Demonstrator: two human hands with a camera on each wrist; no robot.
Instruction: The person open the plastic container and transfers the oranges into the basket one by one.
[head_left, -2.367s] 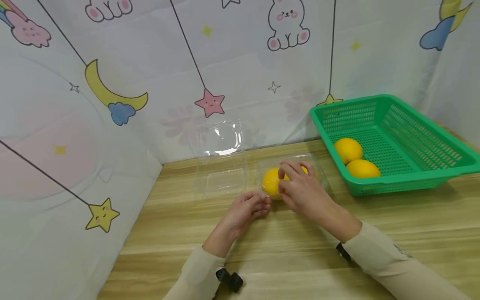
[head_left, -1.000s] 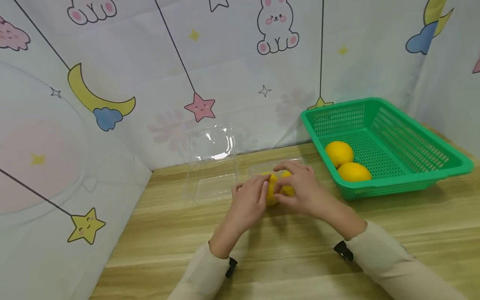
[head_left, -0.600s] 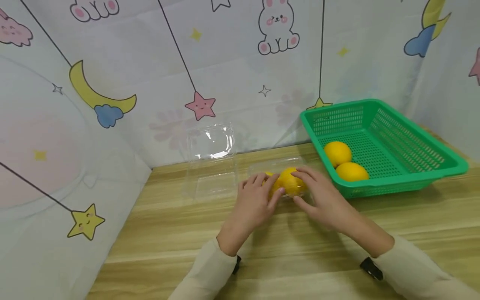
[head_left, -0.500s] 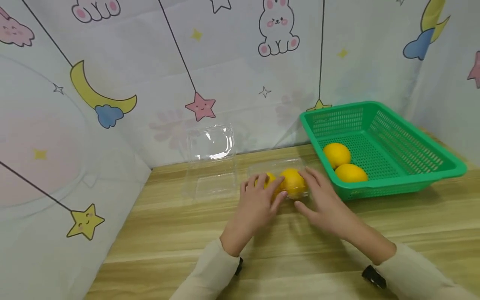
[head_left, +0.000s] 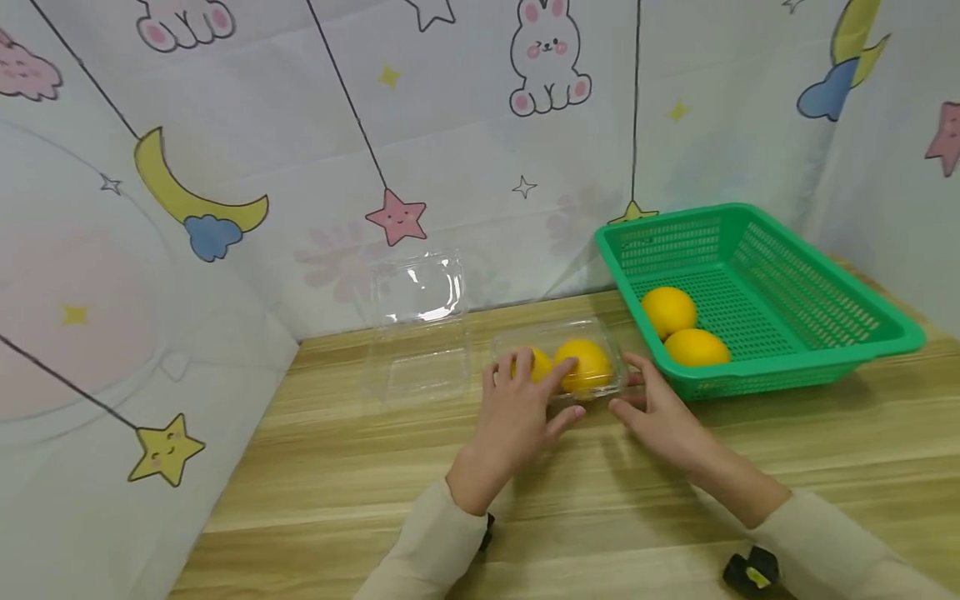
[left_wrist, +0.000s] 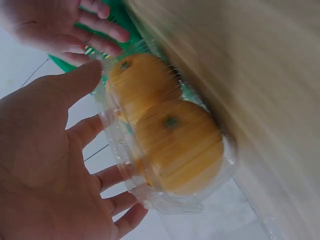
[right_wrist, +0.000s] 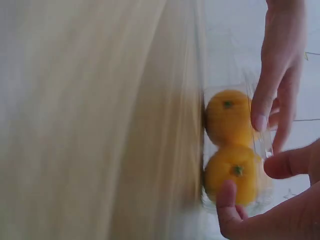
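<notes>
A clear plastic clamshell box (head_left: 551,332) with its lid down stands on the table, two oranges inside. One orange (head_left: 588,367) shows fully at the right; the other orange (head_left: 538,365) is partly behind fingers. My left hand (head_left: 516,412) lies spread over the left part of the box, fingertips on the lid and thumb along the front. In the left wrist view its fingers follow the lid's edge. My right hand (head_left: 663,421) is at the box's right end, thumb and fingers apart; in the right wrist view a fingertip overlaps the nearer orange (right_wrist: 235,172).
At the right a green plastic basket (head_left: 795,367) holds two more oranges (head_left: 696,347), its near-left side close to my right hand. Left of the box a second clear clamshell (head_left: 420,367) stands open against the patterned cloth backdrop (head_left: 480,133).
Both hands were working at the front of the box; the left has since spread over the lid. My right hand has drawn off the lid toward the right end, uncovering the right orange.
</notes>
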